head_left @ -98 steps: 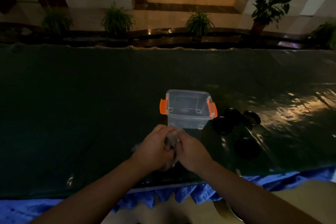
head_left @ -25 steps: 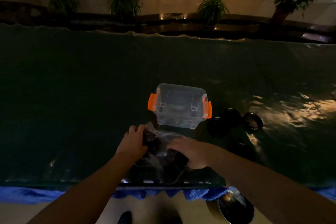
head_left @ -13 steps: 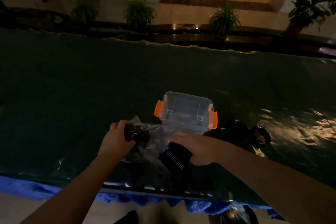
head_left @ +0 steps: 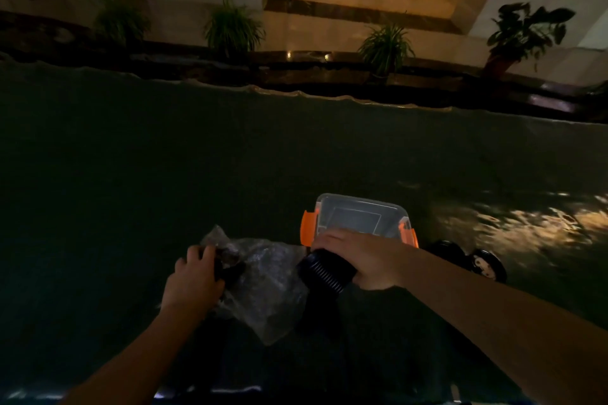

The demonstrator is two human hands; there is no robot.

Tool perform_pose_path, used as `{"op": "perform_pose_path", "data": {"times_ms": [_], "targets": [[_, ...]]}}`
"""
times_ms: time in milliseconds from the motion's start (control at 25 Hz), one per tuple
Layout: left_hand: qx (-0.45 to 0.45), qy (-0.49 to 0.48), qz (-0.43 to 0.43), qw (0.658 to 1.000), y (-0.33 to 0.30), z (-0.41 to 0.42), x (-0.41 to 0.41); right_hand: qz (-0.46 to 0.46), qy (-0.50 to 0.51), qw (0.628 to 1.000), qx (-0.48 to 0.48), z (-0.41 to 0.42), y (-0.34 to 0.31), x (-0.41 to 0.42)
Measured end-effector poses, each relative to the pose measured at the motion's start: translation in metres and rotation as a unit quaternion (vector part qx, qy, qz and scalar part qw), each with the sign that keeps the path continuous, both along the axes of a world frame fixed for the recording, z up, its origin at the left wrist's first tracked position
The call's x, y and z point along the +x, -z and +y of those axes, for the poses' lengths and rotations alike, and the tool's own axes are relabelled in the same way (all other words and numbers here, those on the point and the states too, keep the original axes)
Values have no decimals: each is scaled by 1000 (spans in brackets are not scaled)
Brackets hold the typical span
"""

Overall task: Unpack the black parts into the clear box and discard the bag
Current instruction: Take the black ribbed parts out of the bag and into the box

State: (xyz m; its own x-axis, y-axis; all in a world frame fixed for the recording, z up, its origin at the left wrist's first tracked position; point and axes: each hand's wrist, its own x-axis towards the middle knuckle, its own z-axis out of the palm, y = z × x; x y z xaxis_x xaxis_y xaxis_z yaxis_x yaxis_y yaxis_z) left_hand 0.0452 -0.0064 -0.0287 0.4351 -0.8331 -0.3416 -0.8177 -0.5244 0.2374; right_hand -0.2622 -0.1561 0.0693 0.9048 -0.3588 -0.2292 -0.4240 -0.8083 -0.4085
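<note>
While left hand (head_left: 194,279) pins bag (head_left: 269,286), right hand (head_left: 358,256) grips ribbed black part (head_left: 324,270).

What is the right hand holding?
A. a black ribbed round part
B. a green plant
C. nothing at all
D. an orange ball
A. The right hand grips a black ribbed part just in front of the clear box, while the left hand holds the plastic bag.
</note>
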Motion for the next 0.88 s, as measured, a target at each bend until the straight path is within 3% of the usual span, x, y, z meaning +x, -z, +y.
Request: {"op": "perform_pose_path", "data": {"times_ms": [120, 280, 480, 680, 880], "targets": [[1, 40, -51, 998, -14, -4, 0, -5, 4, 1000, -16, -13, -7, 2], [-91, 84, -86, 989, -49, -30, -27, 1, -9, 999, -43, -37, -21, -9], [-172, 161, -66, 970, -65, -65, -95, 62, -44, 994, -79, -92, -32, -28], [-126, 192, -79, 970, -48, -92, -145, 151, -144, 970, -129, -133, 0, -29], [-81, 167, -83, 979, -28, -97, -164, 156, -239, 943, -169, -144, 50, -19]]}}
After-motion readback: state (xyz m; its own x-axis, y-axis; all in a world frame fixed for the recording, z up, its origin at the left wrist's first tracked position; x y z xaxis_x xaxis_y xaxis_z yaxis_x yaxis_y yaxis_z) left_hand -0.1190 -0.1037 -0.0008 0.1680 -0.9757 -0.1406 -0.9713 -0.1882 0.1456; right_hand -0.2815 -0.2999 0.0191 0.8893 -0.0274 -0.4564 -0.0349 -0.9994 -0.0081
